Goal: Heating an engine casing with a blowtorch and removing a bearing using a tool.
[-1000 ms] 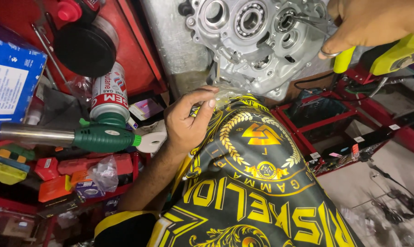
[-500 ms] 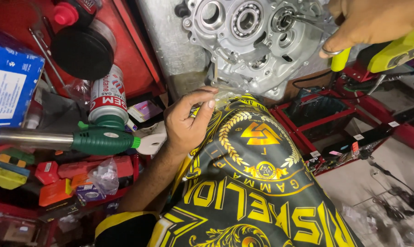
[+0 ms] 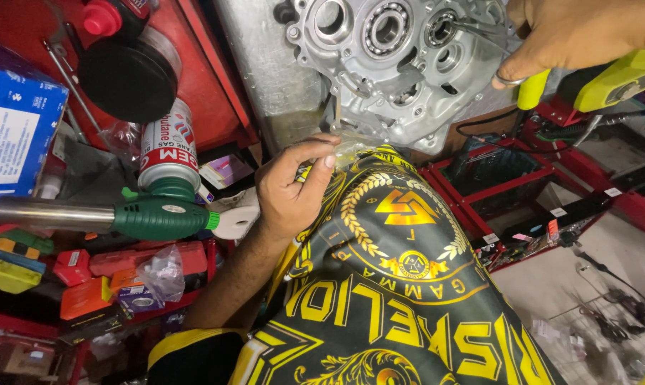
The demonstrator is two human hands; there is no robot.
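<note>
Pinching a small clear plastic bag (image 3: 351, 146) at frame centre, the left hand (image 3: 290, 189) rests on a black-and-yellow knee; upper right, the right hand (image 3: 575, 32) grips yellow-handled pliers (image 3: 533, 85) against the grey engine case (image 3: 394, 64).

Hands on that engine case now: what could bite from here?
1. The right hand works a thin tool at a bearing in the engine case; a slip could scar the bearing or its seat.
2. The left hand only pinches near the case's lower edge, over a black-and-yellow cloth; the case might shift.
3. A green gas torch sits on its canister close to the left hand; it could be knocked.
</note>
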